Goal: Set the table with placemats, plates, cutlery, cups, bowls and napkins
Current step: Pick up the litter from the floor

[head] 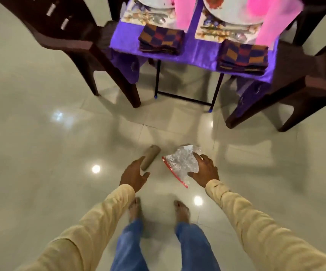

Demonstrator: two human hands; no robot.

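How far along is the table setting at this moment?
Done, on the visible table end: two placemats, plates, cutlery and folded checked napkins; the pink shapes are too blurred to name. In hand: floor items, left hand by a cardboard tube, right hand resting on a clear zip bag. Left: no bowls visible; the far side is out of frame.
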